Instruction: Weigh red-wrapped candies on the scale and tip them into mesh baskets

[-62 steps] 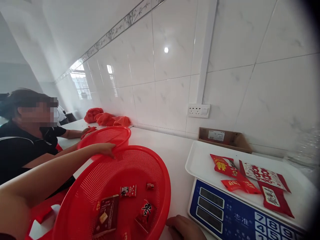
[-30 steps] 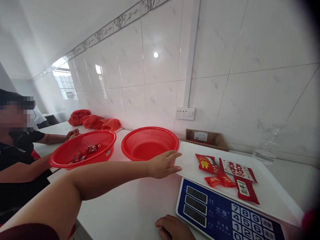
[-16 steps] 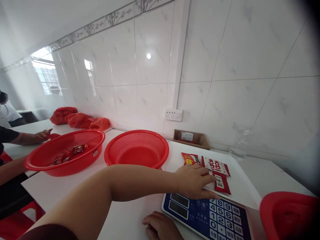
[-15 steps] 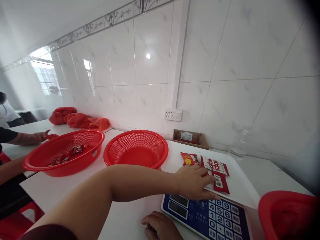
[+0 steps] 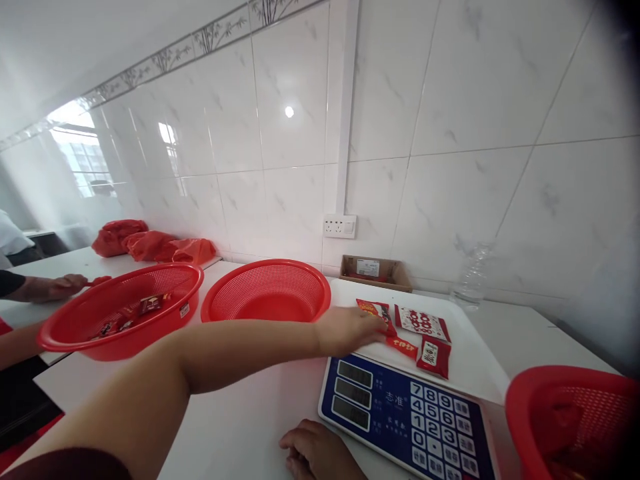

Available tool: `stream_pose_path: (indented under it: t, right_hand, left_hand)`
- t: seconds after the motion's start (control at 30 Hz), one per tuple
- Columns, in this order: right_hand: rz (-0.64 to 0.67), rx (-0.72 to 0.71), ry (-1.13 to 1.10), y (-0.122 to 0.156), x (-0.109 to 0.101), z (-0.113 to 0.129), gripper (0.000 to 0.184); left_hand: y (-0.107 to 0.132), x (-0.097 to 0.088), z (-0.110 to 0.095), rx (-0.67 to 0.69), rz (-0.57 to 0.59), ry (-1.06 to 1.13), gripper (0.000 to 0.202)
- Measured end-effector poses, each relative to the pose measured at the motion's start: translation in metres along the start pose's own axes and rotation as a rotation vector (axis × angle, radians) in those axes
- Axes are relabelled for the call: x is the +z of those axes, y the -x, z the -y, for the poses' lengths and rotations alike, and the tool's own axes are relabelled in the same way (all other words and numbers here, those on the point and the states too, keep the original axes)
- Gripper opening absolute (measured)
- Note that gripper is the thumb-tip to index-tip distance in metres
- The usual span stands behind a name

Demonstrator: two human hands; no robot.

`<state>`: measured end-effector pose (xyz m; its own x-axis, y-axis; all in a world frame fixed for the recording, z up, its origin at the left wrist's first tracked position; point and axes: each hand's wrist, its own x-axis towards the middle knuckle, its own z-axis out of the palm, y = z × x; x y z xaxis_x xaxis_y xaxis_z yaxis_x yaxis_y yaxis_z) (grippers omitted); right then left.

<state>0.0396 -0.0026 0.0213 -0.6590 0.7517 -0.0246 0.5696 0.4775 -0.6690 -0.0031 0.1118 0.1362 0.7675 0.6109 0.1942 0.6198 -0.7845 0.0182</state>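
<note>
My left hand (image 5: pixel 350 330) reaches across onto the white tray (image 5: pixel 475 363) of a blue-faced weighing scale (image 5: pixel 400 407). Its fingers lie flat and touch the leftmost of several red snack packets (image 5: pixel 420 322) on the tray. Whether it grips one I cannot tell; the fingers look stretched out. My right hand (image 5: pixel 313 453) rests on the white table by the scale's near left corner, fingers curled under, with nothing seen in it. An empty red mesh basket (image 5: pixel 270 283) stands just left of the tray.
A second red basket (image 5: pixel 75 333) with a few packets sits further left, with another person's hand (image 5: pixel 60 287) beside it. A third red basket (image 5: pixel 575 413) is at the right. A cardboard box (image 5: pixel 375 270), a clear bottle (image 5: pixel 470 280) and red bags (image 5: pixel 150 243) line the tiled wall.
The view swung right from the baskets to the scale. My left hand left the basket rim, reached onto the tray over the packets, then drew back slightly to the left. My right hand stayed put.
</note>
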Motion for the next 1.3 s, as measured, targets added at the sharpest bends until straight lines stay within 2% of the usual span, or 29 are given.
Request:
stream_pose_path:
  t: [0.17,0.3,0.37,0.43,0.57,0.67,0.8,0.93,1.03,1.17,1.3]
  right_hand:
    - [-0.002,0.012,-0.008,0.001,-0.003,0.003,0.036]
    - [0.021,0.022,-0.009,0.0,-0.005,0.005,0.035]
    - [0.043,0.033,-0.016,0.0,-0.006,0.006,0.034]
    - [0.056,0.045,-0.021,0.0,-0.007,0.007,0.034]
    - [0.056,0.038,-0.019,0.0,-0.009,0.009,0.035]
    - [0.054,0.032,-0.02,0.0,-0.01,0.009,0.036]
    - [0.062,0.038,-0.012,-0.001,-0.01,0.009,0.037]
    - [0.073,0.037,-0.019,0.0,-0.011,0.009,0.037]
    - [0.073,0.048,-0.031,0.001,-0.012,0.01,0.037]
    - [0.063,0.054,-0.041,0.002,-0.013,0.011,0.035]
    - [0.056,0.05,-0.042,0.001,-0.012,0.009,0.035]
  left_hand:
    - [0.013,-0.03,0.05,-0.242,-0.069,-0.038,0.034]
    - [0.023,-0.037,0.072,-0.338,-0.06,-0.034,0.041]
    - [0.023,-0.033,0.069,-0.314,-0.074,-0.024,0.042]
    - [0.019,-0.025,0.056,-0.227,-0.084,-0.004,0.041]
    - [0.001,-0.006,0.011,0.07,-0.024,0.057,0.043]
    - [-0.013,0.007,-0.02,0.291,0.019,0.034,0.056]
    - [-0.024,0.023,-0.039,0.353,0.008,-0.081,0.057]
    - [-0.024,0.029,-0.04,0.391,-0.035,-0.212,0.044]
    - [-0.019,0.023,-0.034,0.362,-0.021,-0.195,0.043]
    - [-0.007,0.003,-0.013,0.149,-0.016,-0.128,0.039]
    - [0.011,-0.019,0.026,-0.038,-0.046,-0.133,0.037]
